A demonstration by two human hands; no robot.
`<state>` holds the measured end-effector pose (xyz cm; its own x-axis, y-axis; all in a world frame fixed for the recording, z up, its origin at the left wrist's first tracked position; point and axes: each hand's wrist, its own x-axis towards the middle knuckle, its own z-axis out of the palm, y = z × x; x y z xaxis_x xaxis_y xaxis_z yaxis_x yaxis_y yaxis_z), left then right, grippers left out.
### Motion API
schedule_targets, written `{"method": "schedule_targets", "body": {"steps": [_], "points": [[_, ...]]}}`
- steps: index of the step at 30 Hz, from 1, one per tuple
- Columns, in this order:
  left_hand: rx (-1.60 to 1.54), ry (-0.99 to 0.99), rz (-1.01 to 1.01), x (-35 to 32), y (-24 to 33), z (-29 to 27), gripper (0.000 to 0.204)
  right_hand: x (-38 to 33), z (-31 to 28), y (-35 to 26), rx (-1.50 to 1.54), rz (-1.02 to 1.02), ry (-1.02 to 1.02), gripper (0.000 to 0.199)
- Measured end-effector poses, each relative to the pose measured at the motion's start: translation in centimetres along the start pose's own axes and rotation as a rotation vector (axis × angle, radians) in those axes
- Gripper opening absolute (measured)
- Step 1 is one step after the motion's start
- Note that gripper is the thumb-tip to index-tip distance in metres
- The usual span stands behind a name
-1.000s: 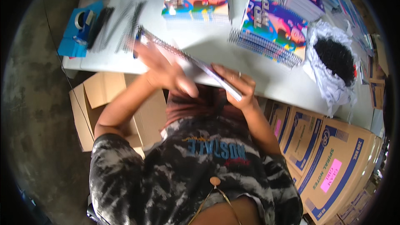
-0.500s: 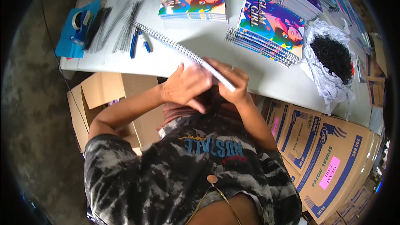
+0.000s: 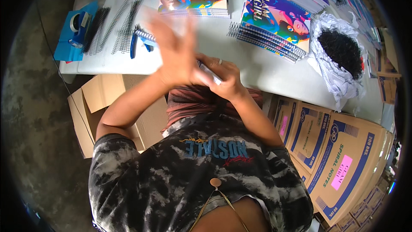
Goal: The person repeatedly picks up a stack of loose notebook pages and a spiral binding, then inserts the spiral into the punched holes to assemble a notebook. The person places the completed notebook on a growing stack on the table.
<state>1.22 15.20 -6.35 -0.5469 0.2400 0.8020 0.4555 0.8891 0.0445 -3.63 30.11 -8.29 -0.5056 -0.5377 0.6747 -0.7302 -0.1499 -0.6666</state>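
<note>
My left hand [image 3: 175, 53] is raised over the table's near edge, fingers spread and smeared by motion. It covers much of a spiral notebook [image 3: 210, 72] seen nearly edge-on. The notebook's lower end is gripped by my right hand [image 3: 228, 78], fingers wrapped round it. Past my left hand the far end of its wire coil shows, close to blue-handled pliers [image 3: 133, 45] lying on the table. Left of the pliers lie loose wire coils [image 3: 124, 30], some silver and some black.
A tape dispenser [image 3: 79, 28] sits on blue sheet at the table's left. Stacked colourful notebooks [image 3: 274, 21] stand farther back. Crumpled paper [image 3: 332, 75] holds a black wiry heap [image 3: 340, 56] at right. Cartons [image 3: 347, 167] flank me, an open box [image 3: 103, 92] at left.
My left hand has lifted away from the notebook's side and swung upward, its fingers spreading. The notebook appears tilted more edge-on, still in my right hand. The view has shifted slightly.
</note>
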Motion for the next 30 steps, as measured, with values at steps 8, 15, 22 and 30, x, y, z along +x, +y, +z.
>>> {"method": "schedule_targets", "body": {"steps": [8,15,22,30], "points": [[-0.276,-0.327,0.022,-0.8,1.0,0.0,0.091,0.8,0.5,0.0,-0.001,-0.113,-0.007,0.043],[-0.129,-0.113,-0.133,0.3,4.0,-1.0,0.094,1.7,0.5,0.3,0.466,-0.095,0.039,0.058],[-0.250,-0.047,-0.887,6.4,4.1,-10.4,0.027,8.3,-2.7,-5.0,-0.109,-0.203,0.028,0.042],[-1.068,-0.159,-1.118,4.2,-1.5,-7.5,0.014,7.4,-1.1,-3.0,0.520,0.607,-0.001,0.018]]}}
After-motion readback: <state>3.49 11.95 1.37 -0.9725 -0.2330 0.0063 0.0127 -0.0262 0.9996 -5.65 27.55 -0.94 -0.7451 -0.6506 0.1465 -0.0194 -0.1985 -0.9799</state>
